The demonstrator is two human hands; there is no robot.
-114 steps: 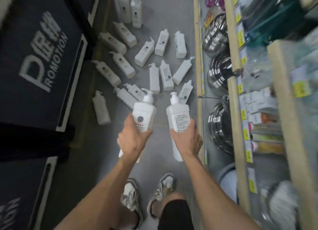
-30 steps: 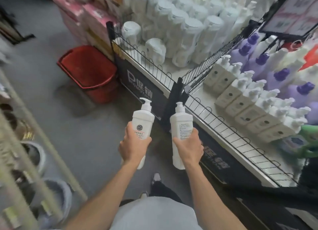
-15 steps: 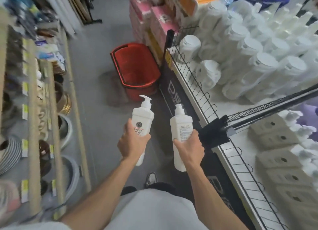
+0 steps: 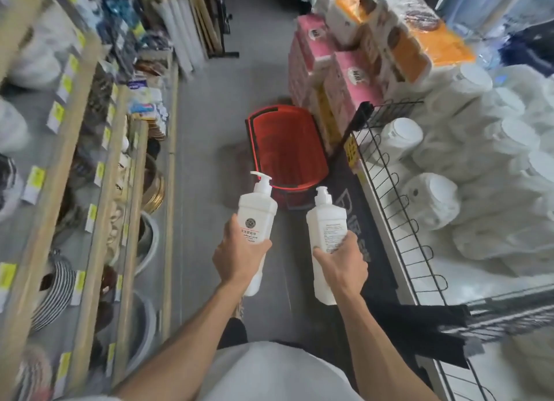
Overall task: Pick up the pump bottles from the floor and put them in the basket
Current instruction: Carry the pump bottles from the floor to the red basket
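Nearer than half a second ago, the basket (image 4: 299, 160) now lies straight ahead of both hands, its long axis running away down the aisle. The left hand (image 4: 239, 250) wraps the lower body of the left bottle (image 4: 257, 214), pump up and tipped slightly forward. Just beside it, the right hand (image 4: 338, 259) grips the right bottle (image 4: 326, 223) the same way. The basket stands on the floor (image 4: 204, 160) against the foot of the rack (image 4: 389, 190), its near rim just beyond both pumps. The right hand looks slightly nearer to it, and both likely need a step forward and a lowering. Shelves (image 4: 90, 160) of pans line the aisle's left edge, and the wire rack of white packs lines its right.
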